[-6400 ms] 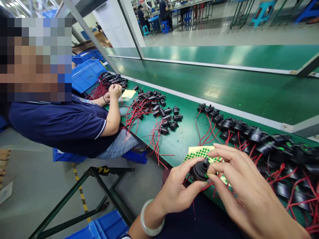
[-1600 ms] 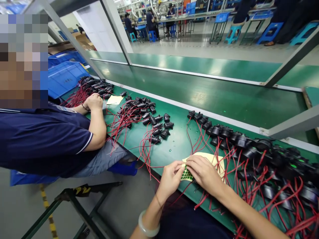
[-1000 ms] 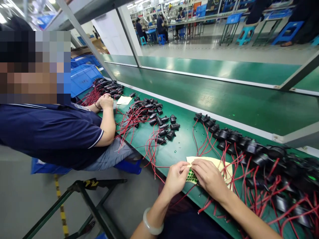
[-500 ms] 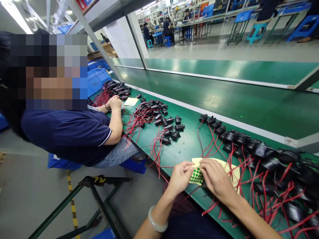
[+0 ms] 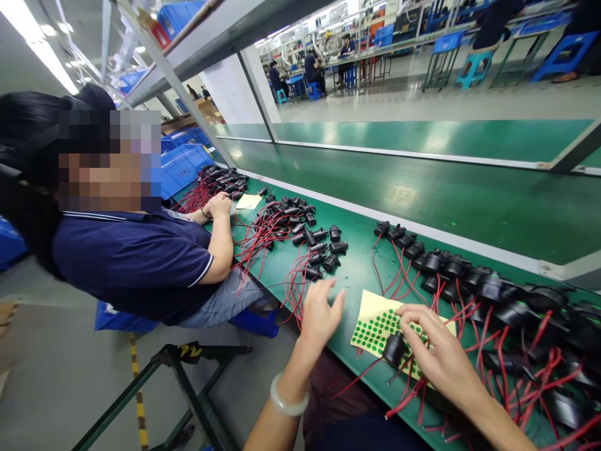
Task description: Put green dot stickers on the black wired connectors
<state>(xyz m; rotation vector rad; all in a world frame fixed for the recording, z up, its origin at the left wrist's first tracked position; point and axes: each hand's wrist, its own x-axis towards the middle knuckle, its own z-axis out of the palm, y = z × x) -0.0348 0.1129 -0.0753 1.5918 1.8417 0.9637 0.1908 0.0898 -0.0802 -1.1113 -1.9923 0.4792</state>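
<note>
My left hand [image 5: 322,316] is raised over the near table edge, fingers apart and holding nothing. To its right lies a pale yellow sheet [image 5: 370,307] with rows of green round stickers. Over the sheet's right part, my right hand [image 5: 434,351] has thumb and index finger drawn together; whatever is between the tips is too small to make out. A black cylindrical part [image 5: 394,349] with a red wire rests on the sheet, just left of my right hand. Just beyond my left hand are more black wired parts [image 5: 312,272].
Black parts with red wires [image 5: 493,285] crowd the right side of the green table [image 5: 361,250]. A co-worker [image 5: 136,257] sits at left, hands near another wired pile [image 5: 282,219]. Blue bins [image 5: 183,166] stand behind. A metal-framed stand [image 5: 173,357] is on the floor.
My left hand has let go of the sheet and moved left, its fingers opening. The sheet now lies flatter, showing more green stickers and the black part. My right hand has shifted slightly right.
</note>
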